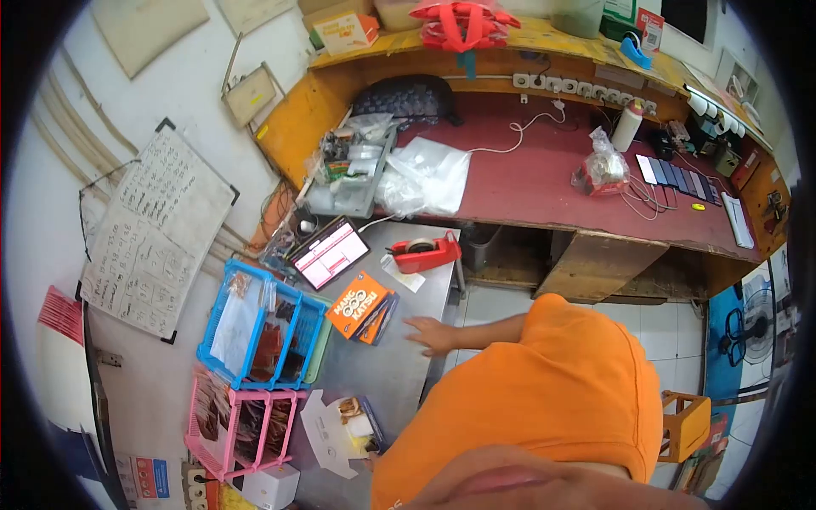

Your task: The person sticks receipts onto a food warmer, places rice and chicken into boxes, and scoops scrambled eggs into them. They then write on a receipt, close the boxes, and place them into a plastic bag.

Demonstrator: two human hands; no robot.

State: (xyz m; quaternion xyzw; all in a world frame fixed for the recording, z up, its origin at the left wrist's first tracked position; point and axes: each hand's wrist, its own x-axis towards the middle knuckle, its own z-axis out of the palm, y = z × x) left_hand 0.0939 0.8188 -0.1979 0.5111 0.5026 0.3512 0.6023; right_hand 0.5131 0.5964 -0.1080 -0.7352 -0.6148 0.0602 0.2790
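Note:
My right hand [433, 336] is stretched over the edge of the metal table [399, 374], fingers apart and nothing in them. Beyond its fingertips lie orange and dark blue "Mang Katsu" boxes [354, 304], one overlapping another. An open box [327, 432] lies nearer my body, its white lid folded back, with white and brown food [355, 418] inside. Of my left hand [371, 458], only a sliver shows at the box's near edge; the orange shirt hides the rest.
Blue [234, 378] and pink [223, 472] plastic baskets with packets line the wall side. A tablet [330, 252] and red tape dispenser [429, 253] stand at the table's far end. Past them are a grey tray [365, 191] and red-topped desk [518, 187]. An orange stool [684, 425] stands behind me.

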